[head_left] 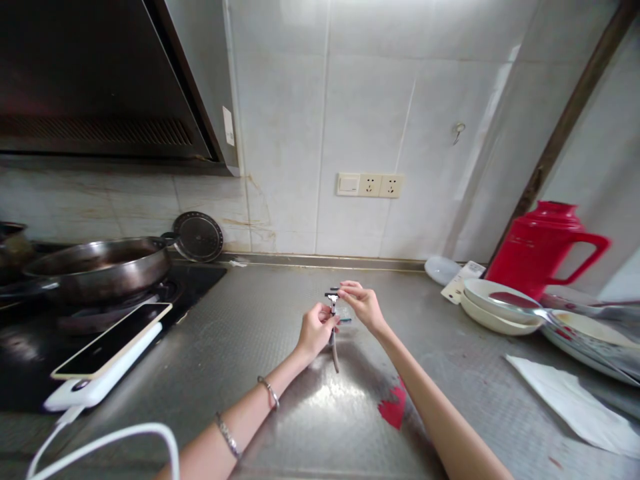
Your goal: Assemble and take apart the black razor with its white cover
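Note:
A small metal tool with a curved grey-brown handle (335, 353) is held upright over the steel counter. My left hand (317, 329) is closed around its middle, just below the silver head (333, 301). My right hand (361, 303) is pinched at the tool's dark top piece, at the upper right of the head. Whether my right fingers also hold a separate small part is too small to tell. A thin greenish piece (345, 321) sticks out to the right beside my left fingertips.
On the left, a pan (107, 267) sits on the stove, near a phone (113, 340) on a white power bank (103, 373). Bowls (493, 320), a red thermos (533, 250), a plate (575, 353) and a white tissue (570, 400) lie right. A red patch (393, 405) marks the counter (280, 440).

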{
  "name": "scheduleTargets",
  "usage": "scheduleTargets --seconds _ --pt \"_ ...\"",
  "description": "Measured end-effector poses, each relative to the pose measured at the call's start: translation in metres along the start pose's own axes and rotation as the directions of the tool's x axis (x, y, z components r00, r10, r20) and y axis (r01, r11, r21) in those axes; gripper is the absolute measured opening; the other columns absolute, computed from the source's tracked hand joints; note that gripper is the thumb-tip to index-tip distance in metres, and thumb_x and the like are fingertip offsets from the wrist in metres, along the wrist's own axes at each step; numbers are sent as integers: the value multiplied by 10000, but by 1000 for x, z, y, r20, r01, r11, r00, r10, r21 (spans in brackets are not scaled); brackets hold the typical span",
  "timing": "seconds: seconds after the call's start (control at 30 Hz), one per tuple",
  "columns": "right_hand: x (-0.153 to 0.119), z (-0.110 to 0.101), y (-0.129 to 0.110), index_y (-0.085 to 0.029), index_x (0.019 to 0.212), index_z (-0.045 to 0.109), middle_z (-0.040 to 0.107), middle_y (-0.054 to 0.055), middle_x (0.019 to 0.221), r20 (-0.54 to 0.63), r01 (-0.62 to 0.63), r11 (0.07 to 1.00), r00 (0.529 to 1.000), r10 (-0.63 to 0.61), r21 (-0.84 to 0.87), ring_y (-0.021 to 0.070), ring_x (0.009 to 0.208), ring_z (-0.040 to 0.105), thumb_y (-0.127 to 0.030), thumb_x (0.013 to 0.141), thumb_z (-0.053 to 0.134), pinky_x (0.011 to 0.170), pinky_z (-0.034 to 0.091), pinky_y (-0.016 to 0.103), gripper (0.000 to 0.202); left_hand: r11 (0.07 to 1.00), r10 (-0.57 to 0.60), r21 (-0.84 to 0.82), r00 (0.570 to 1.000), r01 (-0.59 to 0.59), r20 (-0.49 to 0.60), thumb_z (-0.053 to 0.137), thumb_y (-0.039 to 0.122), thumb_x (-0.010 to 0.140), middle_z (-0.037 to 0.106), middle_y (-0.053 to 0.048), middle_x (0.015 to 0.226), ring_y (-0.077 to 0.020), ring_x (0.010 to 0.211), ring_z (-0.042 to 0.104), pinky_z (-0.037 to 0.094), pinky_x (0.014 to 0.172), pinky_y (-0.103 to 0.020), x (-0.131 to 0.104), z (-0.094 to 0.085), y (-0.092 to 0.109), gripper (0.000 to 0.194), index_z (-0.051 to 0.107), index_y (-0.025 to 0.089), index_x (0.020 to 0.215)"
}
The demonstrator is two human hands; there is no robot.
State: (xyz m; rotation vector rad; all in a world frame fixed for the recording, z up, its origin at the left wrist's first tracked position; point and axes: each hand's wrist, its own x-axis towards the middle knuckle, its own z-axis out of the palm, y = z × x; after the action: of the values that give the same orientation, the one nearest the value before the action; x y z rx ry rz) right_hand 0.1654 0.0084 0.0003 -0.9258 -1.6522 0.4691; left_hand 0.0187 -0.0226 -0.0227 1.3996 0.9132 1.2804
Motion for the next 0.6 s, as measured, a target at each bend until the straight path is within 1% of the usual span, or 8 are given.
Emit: scheduleTargets --seconds 0.1,0.2,0.27,0.33,0.4,0.47,0.5,0.6 --pt "0 1 -1 -214 724 720 693 55 789 -14 -18 1000 1000 19 8 217 1010 551 -411 764 595 883 410 338 237 1000 3 -5 1000 -3 4 640 257 667 648 -16 600 -147 486 602 458 502 -242 2 -2 -2 180 492 170 722" --pt "-1 2 -6 -199 733 722 704 58 811 -27 -62 997 998 63 38 219 931 595 -431 748 599 847 436 332 263 1000 20 -14 1000 -20 12 655 261 657 660 -27 627 -157 514 618 464 519 -247 6 -7 -2 188 511 163 728" --pt "-2 2 -12 -189 792 725 712 67 858 -17 -117 991 993 118 67 222 875 623 -454 741 594 817 455 337 299 999 25 -38 1000 -24 12 664 279 657 668 -33 653 -167 539 632 474 537 -256 8 -10 -2 205 531 157 753" --pt "-2 3 -17 -185 891 717 711 75 921 -5 -166 982 986 167 95 231 889 630 -473 738 588 818 460 345 351 997 27 -68 1000 -26 12 669 293 662 676 -43 677 -179 580 647 487 571 -268 11 -13 0 222 554 150 787" --pt "-2 4 -19 -178 985 693 708 83 945 -17 -196 973 980 199 119 232 921 625 -491 746 569 818 461 343 412 995 38 -98 999 -37 7 663 300 676 689 -58 723 -194 649 663 499 625 -285 14 -15 3 237 580 144 834" --pt "-1 4 -18 -156 1009 679 713 93 905 -51 -231 965 970 239 128 224 880 632 -514 756 542 756 473 318 459 991 53 -122 998 -54 -17 641 306 703 700 -80 799 -209 739 670 501 698 -306 16 -17 5 238 601 139 869" --pt "-1 4 -17 -141 982 682 715 97 860 -72 -249 961 963 259 123 216 827 637 -526 756 532 702 475 298 471 990 55 -127 998 -59 -37 625 309 719 703 -91 837 -217 789 668 495 739 -317 18 -19 5 239 610 138 886" --pt "0 4 -12 -113 808 688 682 79 669 -112 -295 953 947 300 63 162 600 589 -552 748 519 523 420 238 474 988 55 -137 994 -68 -97 586 315 759 700 -117 927 -238 945 635 445 862 -346 23 -24 8 262 626 131 941"
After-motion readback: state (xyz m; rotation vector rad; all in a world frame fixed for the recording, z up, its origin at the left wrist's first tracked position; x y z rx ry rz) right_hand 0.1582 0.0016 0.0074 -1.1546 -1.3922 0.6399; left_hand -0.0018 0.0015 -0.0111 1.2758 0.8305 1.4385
